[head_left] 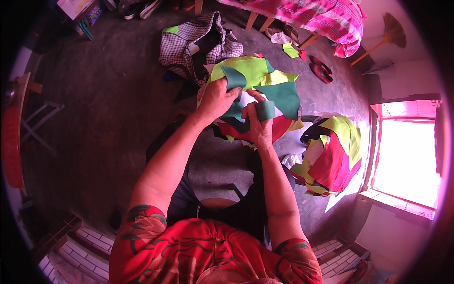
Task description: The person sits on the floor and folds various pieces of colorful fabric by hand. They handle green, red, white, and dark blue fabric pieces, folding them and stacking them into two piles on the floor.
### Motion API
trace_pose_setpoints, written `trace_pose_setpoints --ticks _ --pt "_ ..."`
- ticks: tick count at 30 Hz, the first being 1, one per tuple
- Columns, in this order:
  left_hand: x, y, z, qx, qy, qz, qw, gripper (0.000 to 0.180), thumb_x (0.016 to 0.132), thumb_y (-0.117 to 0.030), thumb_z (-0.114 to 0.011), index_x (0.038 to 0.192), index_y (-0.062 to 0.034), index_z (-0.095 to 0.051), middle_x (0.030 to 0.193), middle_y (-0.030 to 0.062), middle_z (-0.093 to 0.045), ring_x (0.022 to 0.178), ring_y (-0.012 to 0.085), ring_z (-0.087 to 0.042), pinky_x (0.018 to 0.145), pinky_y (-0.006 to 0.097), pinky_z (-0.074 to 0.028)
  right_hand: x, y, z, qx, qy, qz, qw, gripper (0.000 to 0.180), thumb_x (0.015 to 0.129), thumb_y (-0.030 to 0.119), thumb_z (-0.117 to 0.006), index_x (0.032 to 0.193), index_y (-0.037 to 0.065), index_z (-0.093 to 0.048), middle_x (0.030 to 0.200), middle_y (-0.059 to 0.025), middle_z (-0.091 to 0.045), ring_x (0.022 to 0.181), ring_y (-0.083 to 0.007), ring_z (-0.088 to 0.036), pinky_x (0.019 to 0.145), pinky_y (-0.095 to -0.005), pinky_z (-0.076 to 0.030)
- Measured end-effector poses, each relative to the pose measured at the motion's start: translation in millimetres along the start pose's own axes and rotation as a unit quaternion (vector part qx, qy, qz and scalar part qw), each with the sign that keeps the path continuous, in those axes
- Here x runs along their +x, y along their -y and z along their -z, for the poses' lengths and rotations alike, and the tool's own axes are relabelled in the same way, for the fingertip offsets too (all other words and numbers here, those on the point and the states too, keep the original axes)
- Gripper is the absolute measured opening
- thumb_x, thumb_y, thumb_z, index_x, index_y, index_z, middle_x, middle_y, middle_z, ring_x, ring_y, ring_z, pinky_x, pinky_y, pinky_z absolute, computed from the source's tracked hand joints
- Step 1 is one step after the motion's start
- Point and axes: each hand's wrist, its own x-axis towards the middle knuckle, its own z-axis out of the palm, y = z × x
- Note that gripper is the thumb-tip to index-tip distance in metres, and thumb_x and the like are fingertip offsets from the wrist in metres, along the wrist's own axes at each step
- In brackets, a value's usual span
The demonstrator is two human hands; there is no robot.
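Both my arms reach forward over a heap of cloth pieces [243, 67] in lime, green, white and red. My left hand [217, 100] is closed on a dark green cloth piece [233, 77], whose end curls up past the fingers. Close beside it, my right hand [259, 124] grips a dark green cloth piece [265, 110] that lies folded over its fingers. Whether both hands hold one and the same piece I cannot tell. Under them, a larger green piece [283, 98] lies on the heap.
A second pile of red and lime cloth [336, 154] stands at the right, near the bright window [406, 156]. Beyond the heap lies a checked bag [182, 49]. Dark red shoes [320, 70], a broom [393, 33] and a pink-covered bed [307, 16] are at the far right.
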Motion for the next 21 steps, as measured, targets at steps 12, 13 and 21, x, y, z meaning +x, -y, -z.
trace_pose_setpoints --ticks 12,13,21 --pt "-3 -12 -1 -0.106 0.235 0.125 0.958 0.024 0.081 -0.020 -0.068 0.091 0.0009 -0.061 0.071 0.0045 -0.061 0.064 0.0117 -0.058 0.059 0.030 -0.046 -2 5 -4 -0.035 0.006 -0.046 0.998 0.073 0.083 -0.008 -0.051 0.146 0.011 -0.019 0.084 -0.0034 -0.058 0.067 -0.0108 -0.057 0.066 -0.0260 -0.048" --pt "-3 -13 -2 -0.118 0.245 0.116 0.955 0.023 0.080 -0.019 -0.068 0.090 0.0013 -0.060 0.070 0.0054 -0.060 0.062 0.0120 -0.058 0.057 0.030 -0.046 -1 2 -3 -0.028 0.010 -0.044 0.999 0.074 0.082 -0.009 -0.052 0.146 0.011 -0.019 0.085 -0.0039 -0.058 0.068 -0.0110 -0.058 0.067 -0.0263 -0.048" --pt "-6 -8 -8 -0.044 0.125 0.012 0.991 0.028 0.074 -0.019 -0.074 0.095 -0.0026 -0.065 0.082 0.0042 -0.066 0.077 0.0132 -0.061 0.073 0.029 -0.048 -1 -5 -1 -0.015 0.024 -0.037 0.999 0.071 0.080 -0.003 -0.062 0.142 0.006 -0.028 0.103 -0.0080 -0.061 0.091 -0.0158 -0.059 0.081 -0.0275 -0.048"
